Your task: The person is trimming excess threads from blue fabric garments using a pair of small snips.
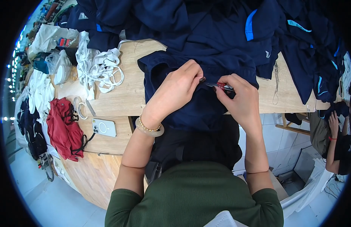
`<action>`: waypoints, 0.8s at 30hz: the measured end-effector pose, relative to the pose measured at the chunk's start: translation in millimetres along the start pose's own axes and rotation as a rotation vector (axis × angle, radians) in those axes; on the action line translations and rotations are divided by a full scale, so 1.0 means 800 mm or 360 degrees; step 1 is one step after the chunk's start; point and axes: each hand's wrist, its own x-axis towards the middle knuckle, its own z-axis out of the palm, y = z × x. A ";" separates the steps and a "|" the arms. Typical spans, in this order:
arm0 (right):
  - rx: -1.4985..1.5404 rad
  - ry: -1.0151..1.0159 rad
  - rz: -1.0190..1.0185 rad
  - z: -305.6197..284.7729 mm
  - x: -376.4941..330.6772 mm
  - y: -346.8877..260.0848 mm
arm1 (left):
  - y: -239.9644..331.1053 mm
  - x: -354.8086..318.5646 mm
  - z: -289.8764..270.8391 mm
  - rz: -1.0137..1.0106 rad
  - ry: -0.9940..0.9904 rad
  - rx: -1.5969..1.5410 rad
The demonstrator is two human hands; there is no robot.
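A navy blue garment (205,109) lies in front of me, draped over the table's near edge toward my lap, with a gathered band along its far side. My left hand (177,87) rests on it, thumb and forefinger pinched together at the cloth; whether a thread is between them is too small to see. In my right hand (237,94) is a pair of small thread snips (210,84), with a red dotted part by the fingers. The metal tip points left, close to my left fingertips. My right fingers partly hide the handle.
More navy garments (220,26) are heaped across the far side of the wooden table (118,94). To the left lie white straps (107,70), a red cloth bag (65,128), a phone (104,127) and a tape roll (81,110). At the right, another person's hand (333,124) holds dark cloth.
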 end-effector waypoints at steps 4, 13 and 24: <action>-0.0011 -0.0004 -0.0031 0.002 0.002 -0.001 | -0.001 -0.001 0.002 0.0033 0.0028 -0.0011; -0.0022 -0.0090 0.0030 -0.008 0.005 -0.001 | 0.000 0.000 0.002 0.0005 0.0026 -0.0020; -0.0011 -0.0050 -0.0064 -0.001 0.005 -0.003 | 0.003 -0.001 0.001 -0.0007 0.0016 0.0008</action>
